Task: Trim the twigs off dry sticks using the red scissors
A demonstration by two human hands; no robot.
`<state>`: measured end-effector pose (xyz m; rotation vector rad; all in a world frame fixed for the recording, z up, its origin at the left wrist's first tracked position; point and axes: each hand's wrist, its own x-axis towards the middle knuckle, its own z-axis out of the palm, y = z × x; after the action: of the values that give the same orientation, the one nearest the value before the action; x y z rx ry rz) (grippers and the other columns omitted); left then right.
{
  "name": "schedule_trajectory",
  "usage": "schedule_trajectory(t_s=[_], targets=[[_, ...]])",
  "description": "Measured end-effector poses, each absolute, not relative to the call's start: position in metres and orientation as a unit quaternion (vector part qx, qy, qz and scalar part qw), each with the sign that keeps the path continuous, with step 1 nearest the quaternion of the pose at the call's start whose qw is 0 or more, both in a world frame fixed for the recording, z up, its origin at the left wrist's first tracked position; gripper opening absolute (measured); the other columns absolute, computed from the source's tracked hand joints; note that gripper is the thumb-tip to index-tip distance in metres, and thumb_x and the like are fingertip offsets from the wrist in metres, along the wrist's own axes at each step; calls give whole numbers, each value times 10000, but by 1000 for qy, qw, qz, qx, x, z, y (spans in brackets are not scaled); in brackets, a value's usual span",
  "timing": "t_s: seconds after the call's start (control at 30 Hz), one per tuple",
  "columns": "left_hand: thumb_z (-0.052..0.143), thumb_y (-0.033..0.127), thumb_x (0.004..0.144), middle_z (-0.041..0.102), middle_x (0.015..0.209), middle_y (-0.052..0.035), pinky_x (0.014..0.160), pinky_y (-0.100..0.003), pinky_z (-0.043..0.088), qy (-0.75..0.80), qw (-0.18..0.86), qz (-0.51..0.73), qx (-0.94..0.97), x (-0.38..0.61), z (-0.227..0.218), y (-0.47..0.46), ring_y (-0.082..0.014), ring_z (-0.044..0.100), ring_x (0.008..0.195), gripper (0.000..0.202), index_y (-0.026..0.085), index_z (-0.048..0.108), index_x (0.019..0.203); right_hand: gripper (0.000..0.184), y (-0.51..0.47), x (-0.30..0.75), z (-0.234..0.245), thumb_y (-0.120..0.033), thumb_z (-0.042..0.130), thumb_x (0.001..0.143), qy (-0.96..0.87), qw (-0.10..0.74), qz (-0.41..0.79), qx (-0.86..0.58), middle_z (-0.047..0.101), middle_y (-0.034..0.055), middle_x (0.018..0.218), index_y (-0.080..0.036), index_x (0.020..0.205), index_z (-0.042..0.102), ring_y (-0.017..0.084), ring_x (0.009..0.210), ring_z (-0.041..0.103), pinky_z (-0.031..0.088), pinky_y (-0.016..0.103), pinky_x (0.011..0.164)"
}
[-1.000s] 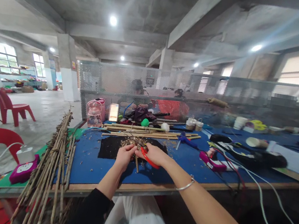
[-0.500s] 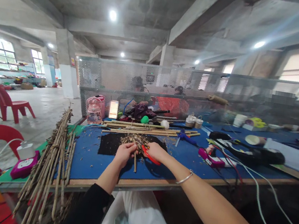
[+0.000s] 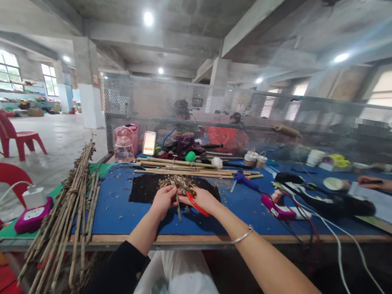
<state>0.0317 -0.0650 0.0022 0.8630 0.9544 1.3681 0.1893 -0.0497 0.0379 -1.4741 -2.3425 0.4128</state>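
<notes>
My left hand [image 3: 163,200] pinches a short thin stick [image 3: 179,212], whose lower end points down toward me over the blue table mat. Close beside it, my right hand [image 3: 206,200] grips red-handled pruning shears [image 3: 197,204]. The blades reach toward the stick near my left fingertips; whether they touch it I cannot tell. Beneath both hands lies a black cloth [image 3: 140,190], with a heap of brown plant clippings [image 3: 167,181] on it just beyond my fingers.
A bundle of long dry sticks [image 3: 73,196] leans over the table's left end, by a purple power strip [image 3: 33,216]. Pale rods [image 3: 163,165] lie behind the cloth. To the right are a blue glue gun [image 3: 241,177], cables and a co-worker's hand [image 3: 374,183].
My right hand and the shears have turned slightly, showing a yellow part near the pivot. The stick has tilted a little. At far right, the co-worker's hand has reached further in.
</notes>
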Motion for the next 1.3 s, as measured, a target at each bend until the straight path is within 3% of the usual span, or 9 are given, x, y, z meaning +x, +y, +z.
schedule_trajectory(t_s=[0.3, 0.5, 0.77, 0.93, 1.1, 1.3], targets=[[689, 434, 617, 636, 664, -42, 466, -202, 405, 372, 591, 585, 412, 34, -3, -63, -92, 529, 489, 331, 130, 621, 731, 593, -61, 178, 40, -680, 577, 620, -809, 154, 78, -562, 646, 93, 994, -199, 966, 592, 262, 909, 609, 426, 285, 682], [707, 449, 584, 599, 590, -20, 475, -217, 408, 357, 588, 595, 416, 35, -5, -62, -84, 492, 450, 349, 129, 607, 683, 556, -63, 171, 30, -660, 523, 693, -784, 173, 110, -586, 662, 99, 947, -191, 985, 580, 233, 863, 625, 407, 262, 649], [686, 414, 621, 530, 496, 20, 423, -195, 346, 380, 568, 606, 406, 37, -1, -63, -57, 415, 380, 300, 137, 569, 620, 542, -68, 169, 30, -666, 524, 684, -776, 175, 113, -596, 673, 100, 911, -192, 929, 621, 240, 834, 637, 416, 260, 629], [711, 412, 585, 574, 548, 5, 448, -208, 380, 374, 580, 608, 393, 37, -1, -64, -71, 460, 406, 308, 141, 584, 655, 626, -65, 164, 34, -699, 523, 655, -769, 149, 61, -619, 663, 142, 929, -159, 961, 604, 275, 868, 627, 440, 306, 682], [726, 449, 552, 564, 535, 6, 445, -194, 359, 353, 592, 601, 404, 34, -4, -63, -58, 441, 403, 366, 135, 591, 680, 639, -59, 163, 34, -692, 543, 649, -793, 163, 62, -584, 642, 130, 988, -160, 1002, 565, 244, 931, 604, 429, 284, 725], [730, 443, 554, 570, 526, 5, 456, -209, 388, 337, 604, 588, 420, 35, -3, -63, -75, 468, 411, 353, 135, 600, 664, 631, -59, 166, 20, -716, 478, 682, -786, 187, 66, -585, 658, 117, 920, -159, 967, 556, 243, 866, 626, 424, 277, 668]])
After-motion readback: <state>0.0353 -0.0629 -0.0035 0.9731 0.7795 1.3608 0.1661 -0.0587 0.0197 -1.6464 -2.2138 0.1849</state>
